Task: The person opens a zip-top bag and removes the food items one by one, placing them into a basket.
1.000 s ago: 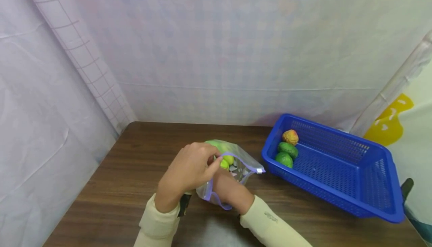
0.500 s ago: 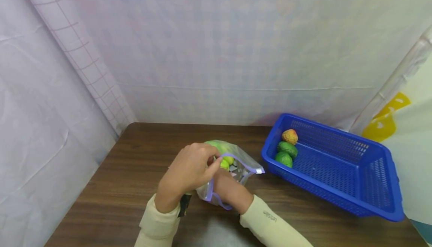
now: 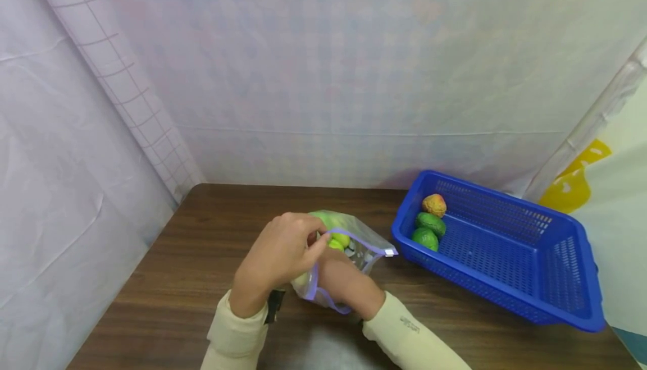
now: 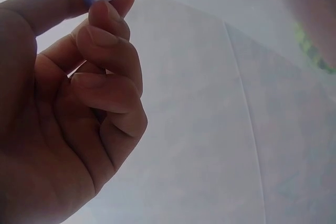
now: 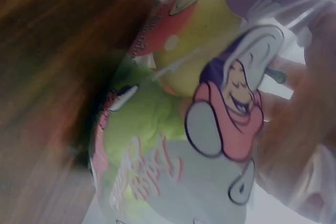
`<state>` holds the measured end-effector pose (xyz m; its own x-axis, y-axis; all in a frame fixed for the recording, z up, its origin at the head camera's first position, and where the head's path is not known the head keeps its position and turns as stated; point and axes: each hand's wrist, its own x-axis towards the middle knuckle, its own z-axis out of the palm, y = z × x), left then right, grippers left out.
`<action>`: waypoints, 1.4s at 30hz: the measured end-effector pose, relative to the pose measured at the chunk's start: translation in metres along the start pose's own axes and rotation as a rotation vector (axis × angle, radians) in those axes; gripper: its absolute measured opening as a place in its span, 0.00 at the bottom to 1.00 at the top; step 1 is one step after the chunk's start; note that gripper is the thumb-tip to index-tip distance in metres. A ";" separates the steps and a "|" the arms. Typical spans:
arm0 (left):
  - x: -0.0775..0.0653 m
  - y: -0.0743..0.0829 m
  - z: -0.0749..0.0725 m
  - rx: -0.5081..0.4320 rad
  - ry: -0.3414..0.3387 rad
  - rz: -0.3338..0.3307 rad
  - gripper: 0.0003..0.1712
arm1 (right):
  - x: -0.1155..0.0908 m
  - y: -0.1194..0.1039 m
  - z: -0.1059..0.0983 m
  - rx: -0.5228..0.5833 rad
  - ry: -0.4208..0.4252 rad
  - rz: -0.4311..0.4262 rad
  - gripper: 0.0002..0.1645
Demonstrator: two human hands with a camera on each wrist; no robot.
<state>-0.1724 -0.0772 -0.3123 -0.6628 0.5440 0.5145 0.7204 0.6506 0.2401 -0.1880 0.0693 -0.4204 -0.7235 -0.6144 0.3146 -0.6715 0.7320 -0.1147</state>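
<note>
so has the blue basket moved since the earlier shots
No, in the head view the blue basket sits in the same spot relative to the back edge of the wooden table.

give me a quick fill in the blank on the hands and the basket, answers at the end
1. The left hand pinches a transparent zip-top ____.
2. The right hand is ____ the bag.
3. The plastic basket is coloured ____.
4. In the basket, ____ green fruits lie near one yellow-red fruit.

Missing words: bag; inside; blue; two.
</note>
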 end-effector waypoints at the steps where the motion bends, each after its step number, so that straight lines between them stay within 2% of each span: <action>1: 0.000 0.000 0.000 -0.002 0.000 -0.004 0.05 | 0.000 0.000 -0.002 -0.021 -0.017 -0.010 0.18; 5: 0.000 -0.001 -0.001 -0.004 -0.006 -0.009 0.06 | 0.002 0.000 -0.012 -0.092 -0.072 -0.039 0.17; 7: 0.001 -0.001 -0.002 -0.005 -0.010 -0.011 0.06 | 0.003 0.000 -0.016 -0.101 -0.078 -0.058 0.20; 12: 0.001 0.000 -0.002 -0.015 -0.012 -0.020 0.06 | 0.002 0.001 -0.025 -0.007 -0.080 -0.040 0.32; 19: 0.000 0.000 -0.002 -0.014 -0.005 -0.022 0.06 | 0.001 0.004 -0.041 0.103 -0.120 0.000 0.28; 24: 0.000 -0.001 -0.002 -0.007 0.017 -0.012 0.05 | -0.002 0.007 -0.054 0.125 -0.116 0.010 0.30; 32: 0.000 -0.002 -0.004 -0.035 0.007 -0.031 0.05 | -0.007 0.004 -0.065 0.070 -0.104 0.004 0.33; 38: -0.001 -0.004 -0.004 -0.027 0.016 -0.025 0.05 | -0.011 0.001 -0.076 0.068 -0.130 0.030 0.35; 42: -0.001 -0.005 -0.004 -0.043 0.012 -0.024 0.05 | -0.016 0.000 -0.082 0.054 -0.115 0.020 0.39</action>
<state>-0.1744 -0.0832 -0.3107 -0.6777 0.5221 0.5178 0.7127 0.6399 0.2875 -0.1637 0.1035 -0.3479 -0.7483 -0.6319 0.2019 -0.6622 0.7294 -0.1715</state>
